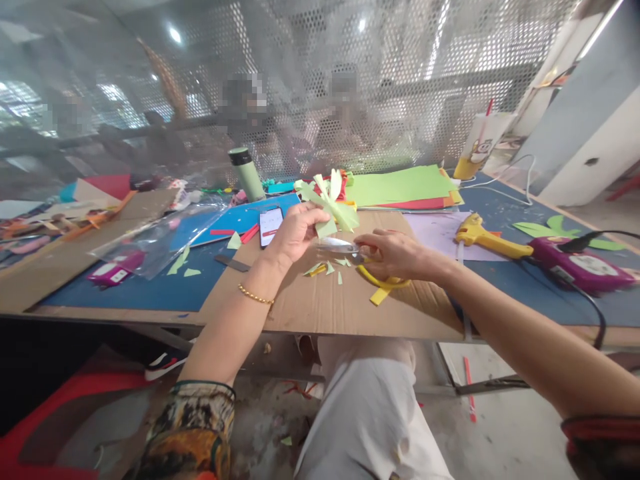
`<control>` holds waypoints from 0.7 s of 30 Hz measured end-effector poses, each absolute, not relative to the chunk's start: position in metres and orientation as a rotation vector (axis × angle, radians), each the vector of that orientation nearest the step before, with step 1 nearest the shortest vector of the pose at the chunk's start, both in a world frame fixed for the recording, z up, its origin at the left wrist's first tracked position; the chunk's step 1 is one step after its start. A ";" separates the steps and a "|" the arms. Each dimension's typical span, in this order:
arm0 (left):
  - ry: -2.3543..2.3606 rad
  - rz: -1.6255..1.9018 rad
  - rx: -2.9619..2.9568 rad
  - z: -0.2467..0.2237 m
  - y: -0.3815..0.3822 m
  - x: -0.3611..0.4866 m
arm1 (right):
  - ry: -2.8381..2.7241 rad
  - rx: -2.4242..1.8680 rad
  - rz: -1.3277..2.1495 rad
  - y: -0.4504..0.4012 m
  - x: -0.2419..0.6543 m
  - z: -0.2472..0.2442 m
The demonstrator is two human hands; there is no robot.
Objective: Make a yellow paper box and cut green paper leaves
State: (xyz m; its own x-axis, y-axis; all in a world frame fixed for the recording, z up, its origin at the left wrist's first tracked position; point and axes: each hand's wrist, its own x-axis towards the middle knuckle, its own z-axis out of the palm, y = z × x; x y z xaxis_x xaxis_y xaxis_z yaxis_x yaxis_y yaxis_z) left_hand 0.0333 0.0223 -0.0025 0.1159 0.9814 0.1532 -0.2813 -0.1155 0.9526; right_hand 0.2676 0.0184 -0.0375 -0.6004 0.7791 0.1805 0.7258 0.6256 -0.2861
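Pinched between the fingers of my left hand (296, 232) is a pale green paper piece (336, 208) cut into several leaf-like strips that fan upward. My right hand (389, 255) grips a pair of scissors (337, 247) with yellow handles. The metal blades point left, just below the green paper; whether they touch it I cannot tell. Beneath both hands lies a sheet of brown cardboard (320, 307) with small green paper scraps (330, 268) on it. A short yellow strip (380, 297) rests by the scissor handles.
A phone (271, 225) and a green flask (246, 175) stand beyond my left hand. Green paper sheets (400, 185) are stacked at the back. On the right are a yellow glue gun (493, 239), a purple device (580, 263) with cables, and a drink cup (480, 143).
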 end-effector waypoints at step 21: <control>0.948 0.985 1.429 -0.023 0.014 0.047 | -1.627 -0.912 1.064 0.008 0.248 -0.022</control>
State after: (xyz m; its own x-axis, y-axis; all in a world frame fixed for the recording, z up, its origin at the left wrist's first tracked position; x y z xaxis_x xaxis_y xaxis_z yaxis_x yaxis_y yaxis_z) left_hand 0.0474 0.0138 -0.0229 0.3333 0.9408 0.0620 0.0264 -0.0750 0.9968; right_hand 0.2476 0.0076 -0.0217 -0.2662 0.9126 0.3103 0.0817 0.3421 -0.9361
